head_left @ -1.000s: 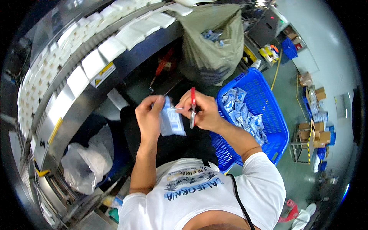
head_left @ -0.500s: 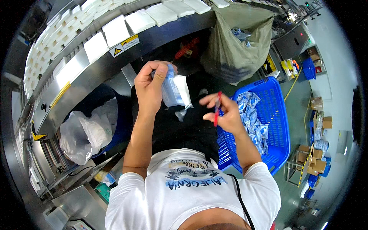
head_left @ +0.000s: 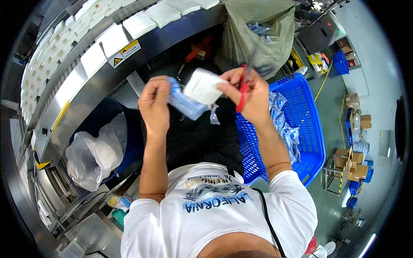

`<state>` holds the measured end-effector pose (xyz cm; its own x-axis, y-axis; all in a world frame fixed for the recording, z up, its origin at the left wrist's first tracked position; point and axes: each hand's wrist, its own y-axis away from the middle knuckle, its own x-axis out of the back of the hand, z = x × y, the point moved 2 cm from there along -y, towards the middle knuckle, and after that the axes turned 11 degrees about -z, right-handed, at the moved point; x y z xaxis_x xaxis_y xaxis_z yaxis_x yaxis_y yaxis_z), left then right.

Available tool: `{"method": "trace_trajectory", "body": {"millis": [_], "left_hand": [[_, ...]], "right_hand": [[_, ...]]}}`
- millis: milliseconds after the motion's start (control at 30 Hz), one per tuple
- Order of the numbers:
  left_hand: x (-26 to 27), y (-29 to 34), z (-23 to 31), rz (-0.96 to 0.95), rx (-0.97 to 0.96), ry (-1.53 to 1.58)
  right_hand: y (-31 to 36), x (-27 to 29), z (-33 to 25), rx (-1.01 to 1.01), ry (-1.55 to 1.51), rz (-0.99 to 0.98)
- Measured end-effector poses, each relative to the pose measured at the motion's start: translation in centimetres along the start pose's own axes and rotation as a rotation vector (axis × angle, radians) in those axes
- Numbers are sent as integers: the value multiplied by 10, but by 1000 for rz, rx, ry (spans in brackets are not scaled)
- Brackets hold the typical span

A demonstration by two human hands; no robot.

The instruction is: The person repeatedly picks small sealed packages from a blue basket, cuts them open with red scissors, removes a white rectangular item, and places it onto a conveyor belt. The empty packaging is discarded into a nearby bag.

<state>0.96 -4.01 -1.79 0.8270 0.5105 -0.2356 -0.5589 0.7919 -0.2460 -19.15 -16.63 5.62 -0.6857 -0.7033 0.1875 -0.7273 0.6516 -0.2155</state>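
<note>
A: Pouch (head_left: 183, 103) clear with a blue tint; pad (head_left: 202, 86) plain white. Scissors (head_left: 242, 92), red handles.

B: Basket (head_left: 301, 129) bright blue, open mesh. Sack (head_left: 258, 38) olive green. Conveyor (head_left: 99, 77) steel grey, white pads (head_left: 114, 38) in a row. Shirt (head_left: 215, 215) white, blue lettering, dark palms.

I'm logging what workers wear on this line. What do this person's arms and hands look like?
Both forearms are bare from the short sleeves down. No gloves, watch or rings show on the left hand or the right hand. The sleeves belong to a white T-shirt with a blue and dark chest print. A thin black cord runs over the right shoulder.
</note>
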Motion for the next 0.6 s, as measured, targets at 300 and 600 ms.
{"method": "trace_trajectory", "body": {"millis": [300,600], "left_hand": [[-17,21,-10,-417,192,83],[-37,17,8,-386,242,318]], "right_hand": [[7,13,18,-142,-565,209],[20,3,11,-153,-510,196]]}}
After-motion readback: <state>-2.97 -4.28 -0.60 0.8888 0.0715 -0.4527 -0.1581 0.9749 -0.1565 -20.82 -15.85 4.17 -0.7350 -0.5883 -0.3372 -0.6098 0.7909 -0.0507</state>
